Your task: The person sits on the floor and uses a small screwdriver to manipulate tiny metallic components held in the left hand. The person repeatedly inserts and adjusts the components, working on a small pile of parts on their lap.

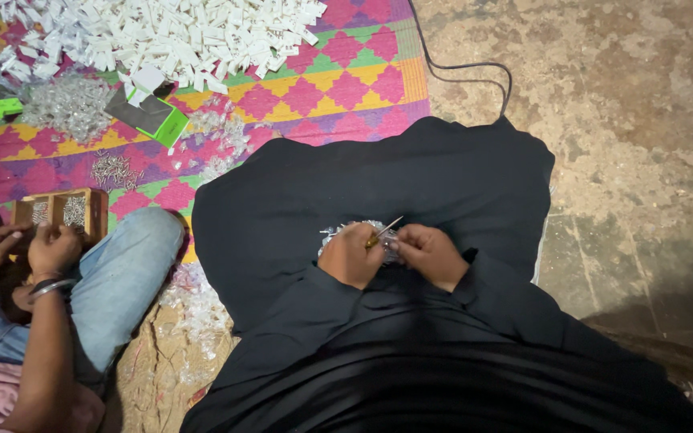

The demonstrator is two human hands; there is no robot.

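head view: two hands (352,255) (431,255) hold one screwdriver (382,232).

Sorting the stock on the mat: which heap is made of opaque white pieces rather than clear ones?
The big white heap along the mat's top edge; the clear heap lower left looks glassy.

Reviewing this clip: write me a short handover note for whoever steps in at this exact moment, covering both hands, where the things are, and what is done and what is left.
Left hand: closed around a small screwdriver, tip pointing up and right.
Right hand: holding a clump of small clear parts on the black cloth over the lap.
Nearby: pile of white pieces and more clear pieces on the patterned mat; another person's hands work by a wooden tray.
Done: cannot tell.
Left: the large pile of white pieces looks unprocessed.
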